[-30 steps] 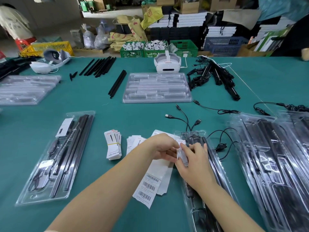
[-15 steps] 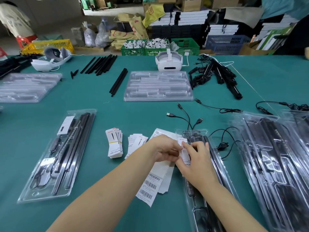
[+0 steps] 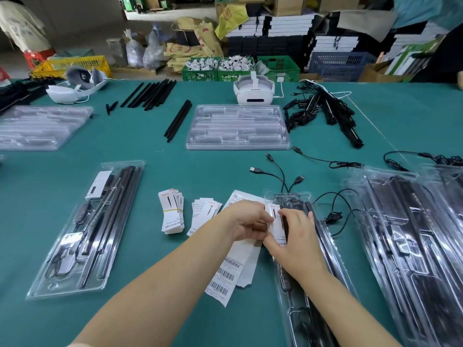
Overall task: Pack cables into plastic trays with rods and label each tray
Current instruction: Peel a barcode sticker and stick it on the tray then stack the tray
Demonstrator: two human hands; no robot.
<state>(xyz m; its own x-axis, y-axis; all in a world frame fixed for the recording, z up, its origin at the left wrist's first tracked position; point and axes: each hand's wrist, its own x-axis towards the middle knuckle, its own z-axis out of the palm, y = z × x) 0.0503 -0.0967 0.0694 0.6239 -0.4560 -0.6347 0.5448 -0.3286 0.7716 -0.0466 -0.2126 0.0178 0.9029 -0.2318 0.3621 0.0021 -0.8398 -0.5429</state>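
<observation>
At the lower left of the frame a packed tray [image 3: 85, 229] lies on the green worktop [image 3: 150, 159], rods and a cable inside and a label at its top; to its right sit a banded label stack [image 3: 171, 212] and a looser label pile [image 3: 204, 212]; a barcode sheet [image 3: 225, 276] lies under the forearms. At centre the left hand [image 3: 246, 220] has its fingers curled, pinching the left edge of a white label [image 3: 274, 220]; the right hand [image 3: 294, 242] pinches the same label between thumb and fingers, over the top end of the tray [image 3: 315, 259] that runs toward the lower right; a cable [image 3: 278, 171] with three plugs spills from that tray's far end. Stacked filled trays [image 3: 411, 236] fill the right edge. Farther back, left to right: empty trays [image 3: 40, 127], loose rods [image 3: 150, 93], another empty tray stack [image 3: 238, 127], a white headset [image 3: 253, 92], a cable bundle [image 3: 323, 108].
</observation>
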